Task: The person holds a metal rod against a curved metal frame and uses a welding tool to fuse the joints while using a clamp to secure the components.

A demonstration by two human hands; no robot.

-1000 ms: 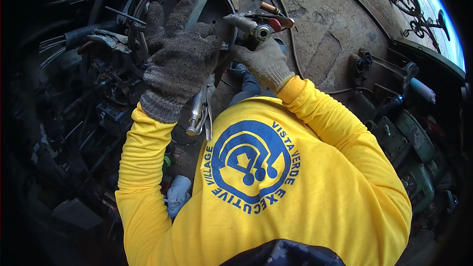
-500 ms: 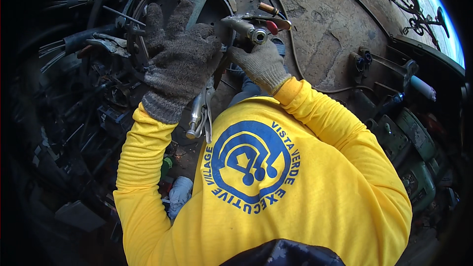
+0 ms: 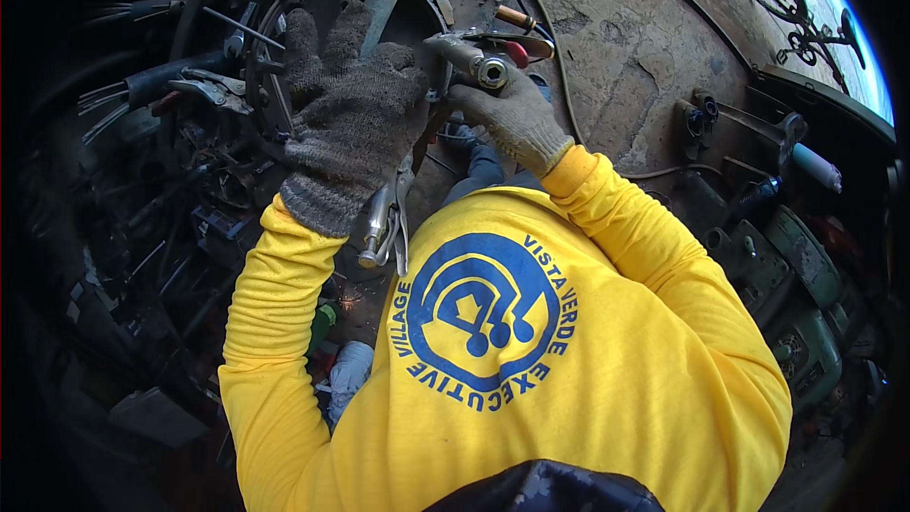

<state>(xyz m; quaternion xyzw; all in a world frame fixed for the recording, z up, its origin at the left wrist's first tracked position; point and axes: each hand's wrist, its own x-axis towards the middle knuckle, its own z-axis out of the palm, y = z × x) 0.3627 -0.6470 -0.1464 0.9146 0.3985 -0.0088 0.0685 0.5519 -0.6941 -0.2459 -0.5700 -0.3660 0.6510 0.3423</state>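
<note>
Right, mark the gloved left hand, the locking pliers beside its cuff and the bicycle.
Gloved left hand (image 3: 356, 116), head view: knitted back.
Locking pliers (image 3: 378, 216), head view: silver handle.
Bicycle (image 3: 804, 42), head view: middle of the frame.

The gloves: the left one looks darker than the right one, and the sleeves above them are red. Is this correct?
Not quite: the sleeves are yellow, not red, as the head view shows. The rest is right: the left glove is darker than the right glove.
</note>
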